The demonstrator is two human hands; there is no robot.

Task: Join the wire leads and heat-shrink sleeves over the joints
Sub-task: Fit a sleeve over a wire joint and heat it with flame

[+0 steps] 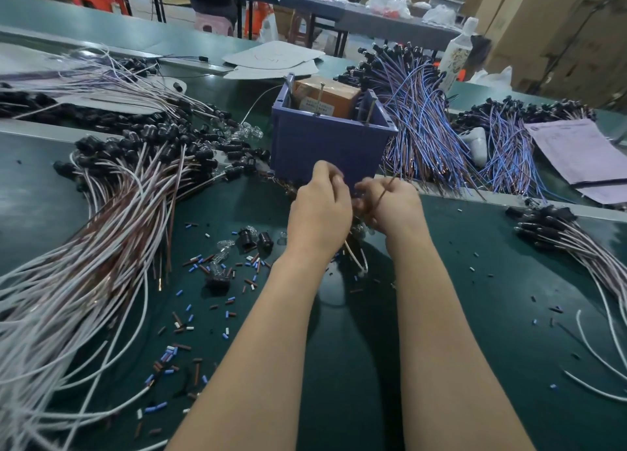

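- The right hand (390,208) is clenched round a thin brown wire lead (385,192), which slants up across its knuckles toward the blue box (325,145).
- The left hand (319,209) sits just beside it with its fingers curled in. Its own back hides whether they pinch anything, so I cannot tell.
- White leads (357,258) hang below both hands over the middle of the green tabletop (475,281), their upper ends hidden between the palms.
- Short sleeves (190,270) lie scattered left of the forearms.

The light was soft and even, with faint shadows and a pale shine on the green table (475,298), while the edges bent and the top looked blurry.
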